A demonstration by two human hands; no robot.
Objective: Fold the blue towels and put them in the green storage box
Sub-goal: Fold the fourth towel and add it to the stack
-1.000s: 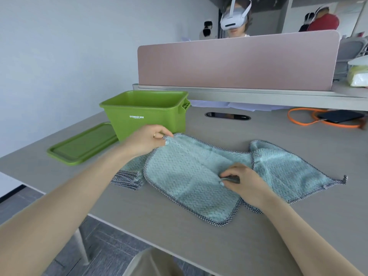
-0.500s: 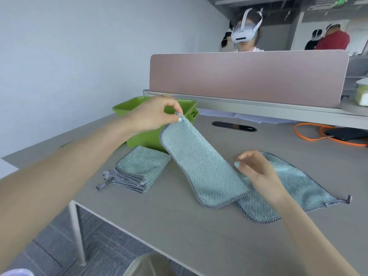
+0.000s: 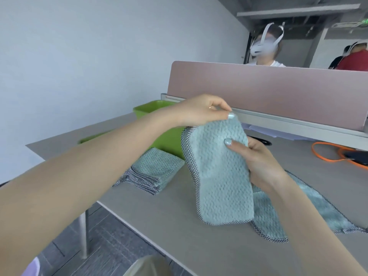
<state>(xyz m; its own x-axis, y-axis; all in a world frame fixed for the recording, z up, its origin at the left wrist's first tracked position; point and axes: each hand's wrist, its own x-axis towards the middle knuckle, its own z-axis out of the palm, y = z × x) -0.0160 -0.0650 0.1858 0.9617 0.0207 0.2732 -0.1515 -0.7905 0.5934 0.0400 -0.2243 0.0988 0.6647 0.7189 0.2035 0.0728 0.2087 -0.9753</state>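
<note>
I hold a blue towel (image 3: 221, 176) with a checked border upright above the table, its lower end resting on the tabletop. My left hand (image 3: 203, 111) pinches its top corner. My right hand (image 3: 256, 162) grips its right edge, thumb on the front. A second blue towel (image 3: 310, 208) lies flat under and right of it. A stack of folded blue towels (image 3: 153, 170) sits to the left. Behind them stands the green storage box (image 3: 155, 110), partly hidden by my left arm.
The green lid (image 3: 89, 138) peeks out behind my left forearm. A pink divider (image 3: 278, 92) runs along the desk's back edge, with people beyond it. An orange cable (image 3: 326, 154) and a dark device lie at the far right. The table's front edge (image 3: 139, 230) is close.
Both hands have lifted the towel off the table. My right hand moved up from the table and took hold of its right edge. The view has tilted upward.
</note>
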